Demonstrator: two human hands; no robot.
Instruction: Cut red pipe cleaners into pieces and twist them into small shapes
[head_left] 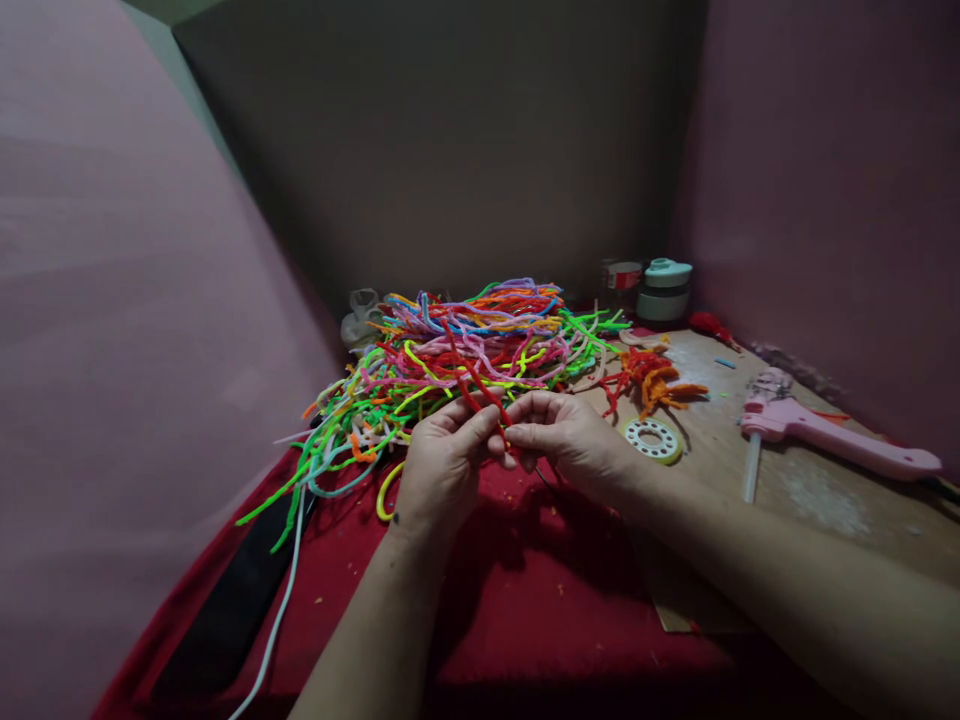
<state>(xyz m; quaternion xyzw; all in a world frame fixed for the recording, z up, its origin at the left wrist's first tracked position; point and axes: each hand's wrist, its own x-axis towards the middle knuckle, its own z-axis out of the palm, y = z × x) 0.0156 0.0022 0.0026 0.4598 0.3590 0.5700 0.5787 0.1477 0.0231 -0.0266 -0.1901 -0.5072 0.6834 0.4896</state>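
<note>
Quickly: one tangled pile of multicoloured fuzzy pipe cleaners (480,335), one pink plastic glue gun (825,435), one white perforated plastic ring (652,438), two hands. The left hand (442,460) and right hand (566,435) meet just before the pile, each grip pinched narrow on one red fuzzy pipe cleaner (472,385). The red-clothed tabletop (525,600) lies bare toward its front edge; walls close in on three sides.

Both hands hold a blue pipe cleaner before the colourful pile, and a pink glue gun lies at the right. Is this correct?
No. The head view shows the pipe cleaner in the left hand and right hand is red, not blue. The colourful pile and the pink glue gun are as stated.
</note>
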